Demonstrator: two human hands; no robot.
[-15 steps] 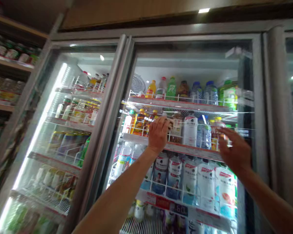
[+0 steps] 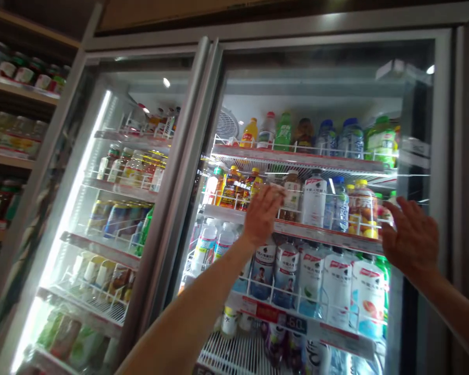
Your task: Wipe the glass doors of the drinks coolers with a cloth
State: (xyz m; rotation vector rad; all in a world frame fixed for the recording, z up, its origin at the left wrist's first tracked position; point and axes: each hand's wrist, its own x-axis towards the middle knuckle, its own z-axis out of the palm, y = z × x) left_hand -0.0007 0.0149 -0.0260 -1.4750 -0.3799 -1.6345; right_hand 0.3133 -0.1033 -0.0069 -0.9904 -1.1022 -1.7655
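My left hand (image 2: 261, 214) is pressed close to the glass door (image 2: 328, 75) of a drinks fridge, in front of the second shelf. Its fingers lie over a pale folded cloth (image 2: 278, 189), of which only an edge shows. My right hand (image 2: 411, 239) is raised near the door's right side, fingers apart and holding nothing; whether it touches the glass I cannot tell. Behind the glass, between the hands, stand a white-labelled bottle (image 2: 313, 200), a brown drink bottle (image 2: 291, 195) and a blue-capped bottle (image 2: 339, 205).
A second glass door (image 2: 140, 109) stands to the left, with bottles and cans behind it. Metal door frames (image 2: 197, 130) run between the two. Open shelves (image 2: 17, 86) of jars and bottles are at far left. Large water bottles (image 2: 285, 271) fill a lower fridge shelf.
My left hand, with the cloth, has shifted slightly right in view. The right hand has moved right and its fingers show more clearly. The view has shifted a little.
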